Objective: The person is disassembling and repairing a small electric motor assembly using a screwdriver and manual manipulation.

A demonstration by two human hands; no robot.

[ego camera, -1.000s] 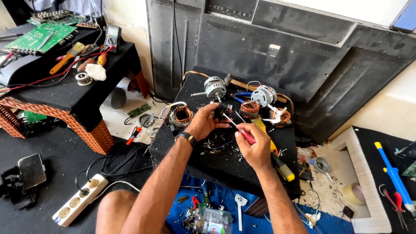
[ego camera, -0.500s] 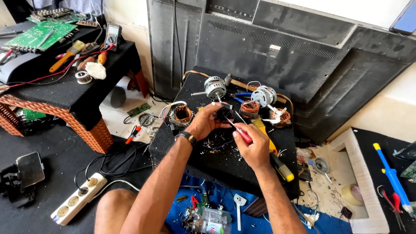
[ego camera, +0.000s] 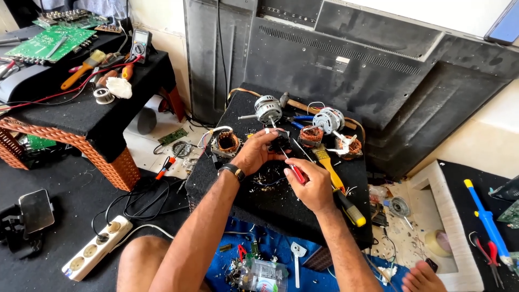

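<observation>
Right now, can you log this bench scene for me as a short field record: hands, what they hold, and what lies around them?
left hand: grips a small dark motor part above the black work block
right hand: holds a red-handled screwdriver, tip toward the part
wrist: black watch on the left arm
behind the hands: silver round motor, copper-wound stator
right of the hands: yellow-handled brush
floor, left: white power strip
side table: green circuit board

Red-handled screwdriver (ego camera: 296,174), yellow brush (ego camera: 327,162), green circuit board (ego camera: 51,43), black mat (ego camera: 303,211), perhaps copper-brown coil (ego camera: 227,142).
</observation>
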